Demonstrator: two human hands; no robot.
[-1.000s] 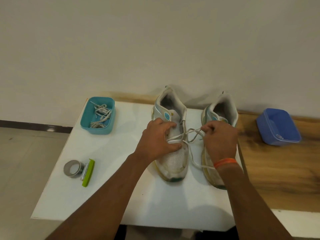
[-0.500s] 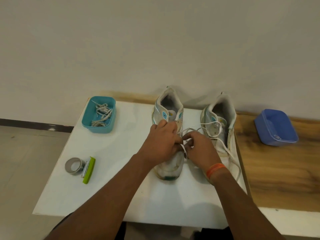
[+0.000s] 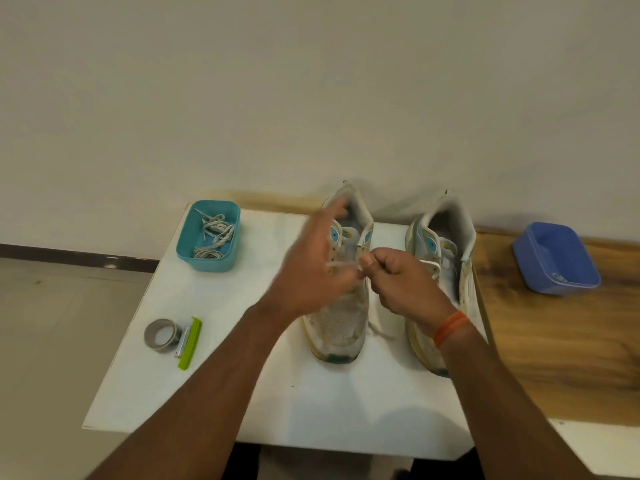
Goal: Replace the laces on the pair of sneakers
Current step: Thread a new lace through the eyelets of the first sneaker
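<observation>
White board (image 3: pixel 214 393): smooth, matt, laminate-like. Wood bench (image 3: pixel 554 358) along its right edge: visible grain, low satin sheen. Left sneaker (image 3: pixel 341 327) & right sneaker (image 3: pixel 465 289): woven mesh cloth at the toe, worn & grubby, padded fabric collars, rubbery soles gone yellowish. White lace (image 3: pixel 379 330): flat woven cloth. Teal tub (image 3: pixel 194 244), far-left corner of board: smooth plastic, slight gloss; old laces (image 3: pixel 214 237) inside it look frayed, rough cloth. Tape roll (image 3: pixel 162 335) near left edge: grey, shiny, w/ lime green plastic cutter (image 3: pixel 190 342). Blue tub (image 3: pixel 554 254) on wood: smooth plastic. Wristband (image 3: pixel 450 326): orange, matt.
</observation>
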